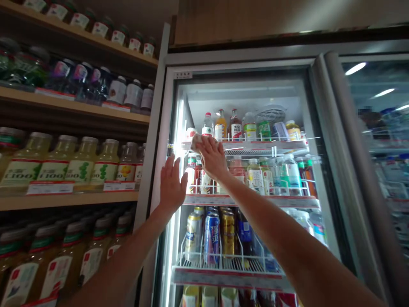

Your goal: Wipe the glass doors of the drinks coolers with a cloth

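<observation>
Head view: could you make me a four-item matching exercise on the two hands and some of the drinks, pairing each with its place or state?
1. Left hand
2. Right hand
3. Blue can
4. Orange bottle

A. On the cooler's top shelf
B. Holding a pale cloth
C. Beside a gold can
D. Raised, with nothing visible in it

Pairs: 1-D, 2-B, 3-C, 4-A

The premises are a shop, evidently its drinks section. Inside a tall, lit, glass-fronted fridge [243,58] stand rows of bottles [236,130] and cans [211,234]. Left of the fridge, wooden shelves [79,201] carry repeated rows of matching drink bottles [81,160], with label strips [51,188] along the front edges.
</observation>
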`<state>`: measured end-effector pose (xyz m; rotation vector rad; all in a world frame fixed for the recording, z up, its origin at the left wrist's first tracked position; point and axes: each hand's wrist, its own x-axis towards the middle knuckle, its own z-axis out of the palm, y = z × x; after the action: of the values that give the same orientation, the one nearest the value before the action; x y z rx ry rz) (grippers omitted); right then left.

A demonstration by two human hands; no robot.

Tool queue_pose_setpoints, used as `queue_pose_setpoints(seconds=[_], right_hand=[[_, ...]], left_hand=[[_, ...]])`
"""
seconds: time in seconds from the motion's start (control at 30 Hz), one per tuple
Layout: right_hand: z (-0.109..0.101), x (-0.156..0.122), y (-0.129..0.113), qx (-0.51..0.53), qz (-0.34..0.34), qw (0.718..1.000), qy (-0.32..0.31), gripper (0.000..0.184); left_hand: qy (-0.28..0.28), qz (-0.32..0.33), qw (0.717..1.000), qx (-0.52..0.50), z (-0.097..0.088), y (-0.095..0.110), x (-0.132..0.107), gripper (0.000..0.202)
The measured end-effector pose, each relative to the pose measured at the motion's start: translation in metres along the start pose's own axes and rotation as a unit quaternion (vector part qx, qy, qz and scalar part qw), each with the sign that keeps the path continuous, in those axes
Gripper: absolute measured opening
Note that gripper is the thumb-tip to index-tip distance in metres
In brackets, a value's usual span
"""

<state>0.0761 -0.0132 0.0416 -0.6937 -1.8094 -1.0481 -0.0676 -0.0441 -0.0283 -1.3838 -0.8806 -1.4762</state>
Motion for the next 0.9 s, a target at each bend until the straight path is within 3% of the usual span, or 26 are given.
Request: queue_pose_setpoints(seconds=[0.13, 0.23, 0.33, 0.4, 0.47, 0.57, 0.67, 0.73, 0.77, 0.83, 0.9], right_hand=[[-0.014, -0.020, 0.015, 0.004, -0.043, 0.999, -0.015, 0.056], [-0.029, -0.052, 0.043, -0.016, -0.057, 0.998, -0.009, 0.054], [-0.052, -0.092, 0.105, -0.077, -0.052, 0.995, 0.029, 0.048], [-0.066, -0.120, 0.154, -0.126, 0.019, 0.989, 0.078, 0.046], [-0.075, -0.147, 0.195, -0.162, 0.102, 0.974, 0.123, 0.047], [-0.075, -0.176, 0.226, -0.170, 0.149, 0.962, 0.153, 0.049], [-0.068, -0.188, 0.229, -0.160, 0.150, 0.961, 0.170, 0.048], [-0.066, -0.188, 0.226, -0.159, 0.154, 0.959, 0.179, 0.049], [-0.066, -0.188, 0.225, -0.158, 0.155, 0.958, 0.182, 0.049], [-0.066, -0.186, 0.224, -0.155, 0.154, 0.958, 0.183, 0.048], [-0.065, -0.184, 0.225, -0.154, 0.154, 0.958, 0.188, 0.048]], left_hand=[[-0.043, 0.009, 0.992, -0.115, 0.039, 0.043, 0.020, 0.056], [-0.032, -0.019, 0.993, -0.108, 0.064, 0.058, 0.029, 0.059], [-0.009, -0.035, 0.998, -0.055, 0.071, 0.049, 0.045, 0.062], [-0.005, -0.063, 0.998, -0.024, 0.071, 0.041, 0.061, 0.063], [0.004, -0.090, 0.996, -0.007, 0.076, 0.048, 0.076, 0.062], [-0.006, -0.054, 0.998, -0.023, 0.103, 0.102, 0.082, 0.056], [-0.057, 0.095, 0.992, -0.064, 0.135, 0.175, 0.072, 0.052], [-0.075, 0.168, 0.980, -0.074, 0.143, 0.195, 0.069, 0.048], [-0.076, 0.177, 0.979, -0.072, 0.140, 0.191, 0.071, 0.045], [-0.058, 0.136, 0.987, -0.056, 0.125, 0.159, 0.083, 0.042], [0.020, 0.012, 0.999, -0.022, 0.107, 0.119, 0.097, 0.042]])
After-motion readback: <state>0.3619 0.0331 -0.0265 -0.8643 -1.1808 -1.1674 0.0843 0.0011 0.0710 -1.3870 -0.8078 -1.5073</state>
